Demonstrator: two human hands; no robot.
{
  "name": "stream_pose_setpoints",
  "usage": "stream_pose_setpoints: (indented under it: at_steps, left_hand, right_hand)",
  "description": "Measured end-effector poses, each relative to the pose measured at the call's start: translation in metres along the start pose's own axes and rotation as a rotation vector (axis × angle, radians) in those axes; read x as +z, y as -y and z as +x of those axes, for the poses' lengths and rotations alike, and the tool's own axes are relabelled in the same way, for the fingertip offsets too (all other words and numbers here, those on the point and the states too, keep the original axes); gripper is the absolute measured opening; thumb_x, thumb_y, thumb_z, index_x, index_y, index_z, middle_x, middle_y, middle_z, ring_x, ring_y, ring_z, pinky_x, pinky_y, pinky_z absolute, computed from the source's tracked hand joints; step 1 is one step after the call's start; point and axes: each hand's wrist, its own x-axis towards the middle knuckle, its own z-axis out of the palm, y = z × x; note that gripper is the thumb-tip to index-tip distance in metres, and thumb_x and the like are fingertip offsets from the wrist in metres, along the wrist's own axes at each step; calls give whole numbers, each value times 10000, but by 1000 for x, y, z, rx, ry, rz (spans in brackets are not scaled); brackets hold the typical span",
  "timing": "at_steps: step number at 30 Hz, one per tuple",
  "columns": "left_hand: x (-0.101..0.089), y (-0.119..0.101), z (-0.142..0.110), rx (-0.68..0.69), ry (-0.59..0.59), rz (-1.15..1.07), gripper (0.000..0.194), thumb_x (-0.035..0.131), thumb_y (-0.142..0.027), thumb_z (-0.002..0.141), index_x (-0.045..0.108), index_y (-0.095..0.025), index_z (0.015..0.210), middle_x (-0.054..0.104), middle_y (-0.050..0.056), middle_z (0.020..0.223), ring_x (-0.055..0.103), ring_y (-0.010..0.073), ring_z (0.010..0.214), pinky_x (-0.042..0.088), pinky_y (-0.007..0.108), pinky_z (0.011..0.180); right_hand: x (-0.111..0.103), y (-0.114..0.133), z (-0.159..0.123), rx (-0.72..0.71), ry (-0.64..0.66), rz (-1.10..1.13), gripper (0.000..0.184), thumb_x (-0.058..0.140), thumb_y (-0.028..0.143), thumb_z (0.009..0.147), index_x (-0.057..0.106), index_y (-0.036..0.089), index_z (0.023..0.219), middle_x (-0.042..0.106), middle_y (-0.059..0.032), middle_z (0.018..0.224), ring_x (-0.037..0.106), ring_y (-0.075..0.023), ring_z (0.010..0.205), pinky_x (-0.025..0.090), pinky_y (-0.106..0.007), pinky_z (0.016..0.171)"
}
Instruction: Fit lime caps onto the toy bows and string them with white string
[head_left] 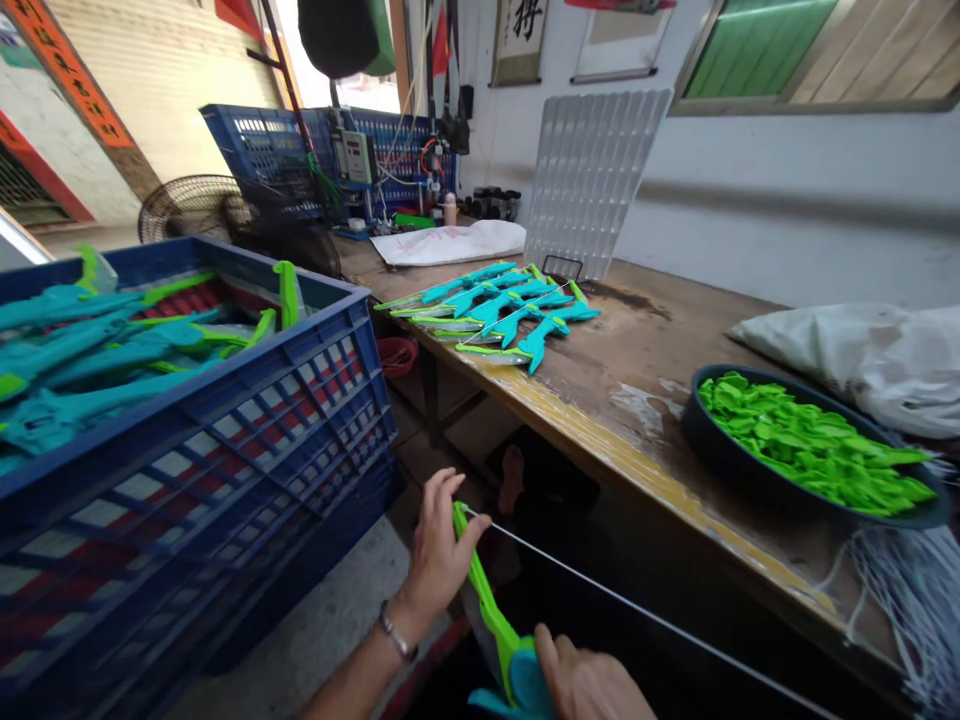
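Note:
My left hand [439,545], with a bracelet at its wrist, grips the upper green end of a green and teal plastic toy bow [491,615]. Its thumb presses by the tip, where a white string [637,605] is attached. That string runs off to the lower right, out of view. Lower down, my right hand [592,685] is closed around the teal middle part of the same bow. The bow's lower portion is cut off by the frame's bottom edge. Several similar toy bows [517,305] with strings lie in a row on the wooden table [637,345].
A blue crate [300,400] of teal and green pieces stands at left. On the table's right are a dark basin [697,440] of small green parts, a bundle of white strings [911,600] and a white sack [847,335]. A fan [202,210] stands behind the crate.

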Motion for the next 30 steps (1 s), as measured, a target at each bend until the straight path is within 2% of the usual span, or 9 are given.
stream_pose_setpoints:
  at_steps: [3, 6, 10, 12, 16, 18, 20, 26, 30]
  left_hand:
    - [-16, 7, -33, 440, 177, 335, 513, 683, -380, 921, 516, -236, 1384, 533, 148, 1468, 462, 344, 1413, 384, 573, 1180]
    - [-12, 20, -67, 703, 448, 351, 620, 670, -541, 900, 497, -180, 1374, 681, 139, 1248, 617, 328, 1221, 402, 556, 1168]
    - [1, 27, -77, 512, 444, 410, 464, 743, -464, 845, 578, -176, 1169, 696, 85, 948, 653, 279, 846, 548, 456, 798]
    - [0, 21, -62, 381, 364, 436, 307, 747, -311, 842, 594, -192, 1079, 678, 74, 940, 622, 273, 845, 513, 428, 747]
    - [-11, 3, 1, 375, 238, 525, 247, 675, -265, 920, 614, -178, 1142, 692, 90, 1035, 598, 285, 938, 466, 456, 856]
    - [-15, -5, 45, 393, 212, 583, 239, 675, -332, 936, 639, -171, 1109, 706, 90, 1027, 605, 286, 943, 453, 442, 857]
    - [-16, -13, 93, 367, 170, 651, 264, 712, -331, 909, 659, -163, 1105, 724, 91, 1039, 626, 283, 974, 447, 423, 884]
    - [-4, -40, 239, 231, 96, 784, 354, 686, -429, 911, 682, -157, 1137, 760, 114, 1118, 664, 305, 1092, 427, 407, 961]
    - [0, -49, 325, 144, 72, 846, 388, 672, -457, 904, 702, -145, 1133, 757, 144, 1137, 667, 326, 1116, 443, 410, 959]
  right_hand:
    - [-21, -20, 25, -85, 128, 9, 539, 816, 349, 741, 574, 154, 1181, 689, -31, 810, 637, -206, 615, 427, -295, 540]
    - [-53, -31, 65, -210, 330, 27, 679, 908, 548, 604, 626, 161, 1085, 701, -48, 851, 662, -227, 728, 467, -298, 648]
    - [-95, -36, 128, -364, 670, -34, 621, 944, 517, 563, 711, 138, 996, 724, -57, 812, 702, -243, 757, 490, -303, 686]
    - [-110, -40, 150, -369, 640, -48, 511, 922, 427, 632, 720, 129, 994, 738, -87, 881, 714, -255, 823, 517, -320, 743]
    - [-124, -61, 167, -303, 59, -69, 405, 665, 180, 864, 643, 122, 1264, 639, -199, 1345, 612, -329, 1242, 500, -454, 1012]
    - [-120, -84, 165, -245, -240, -105, 471, 546, 130, 931, 552, 128, 1402, 514, -198, 1514, 467, -328, 1418, 435, -487, 1117]
    - [-104, -117, 158, -168, -401, -138, 468, 487, 147, 981, 502, 129, 1449, 490, -183, 1540, 424, -303, 1455, 406, -470, 1153]
    - [-16, -231, 125, 23, -358, -294, 671, 480, 566, 993, 480, 48, 1419, 574, -293, 1398, 555, -411, 1304, 489, -532, 1001]
    - [5, -250, 116, 53, -245, -309, 717, 526, 572, 962, 455, 38, 1435, 529, -291, 1455, 505, -424, 1353, 466, -532, 1036]
